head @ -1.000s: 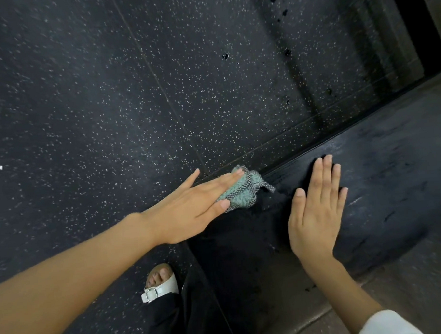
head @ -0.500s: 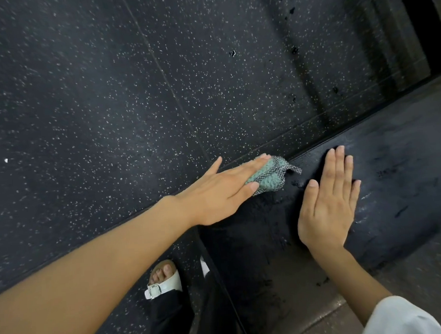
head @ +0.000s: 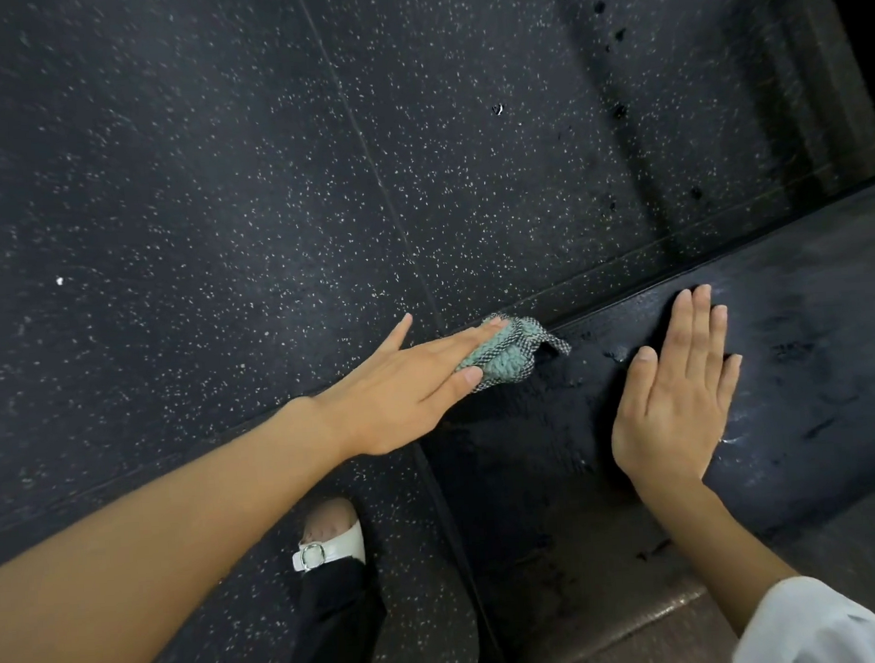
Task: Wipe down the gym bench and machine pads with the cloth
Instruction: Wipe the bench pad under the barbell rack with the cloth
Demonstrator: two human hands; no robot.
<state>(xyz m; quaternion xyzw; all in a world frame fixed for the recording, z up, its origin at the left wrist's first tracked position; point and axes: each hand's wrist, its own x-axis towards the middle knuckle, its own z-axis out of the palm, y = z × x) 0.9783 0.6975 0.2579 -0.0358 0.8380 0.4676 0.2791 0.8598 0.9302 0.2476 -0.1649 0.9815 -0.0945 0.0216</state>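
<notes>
A: A dark rubber floor [head: 215, 191], flecked with white, is seen all round, and a black bench pad [head: 807, 362] is set across the lower right. Where is the cloth?

B: The teal knitted cloth [head: 503, 361] is found at the pad's far edge, pressed down under the left hand [head: 403, 389]. The fingers are kept straight on top of it; nothing is curled round it.

A: Why is it held flat?

B: Probably so that pressure is spread over the whole wad and the seam along the edge is reached.

A: And the right hand [head: 677, 394]?

B: It is laid palm-down on the pad, near the cloth but apart from it, fingers straight and side by side. The bench seems to be steadied, or weight borne, while the reach is made.

A: What is left?

B: Scuffed stretches of pad to the right are judged not yet wiped. A white buckled sandal [head: 330, 547] is planted on the floor beside the pad's end.
</notes>
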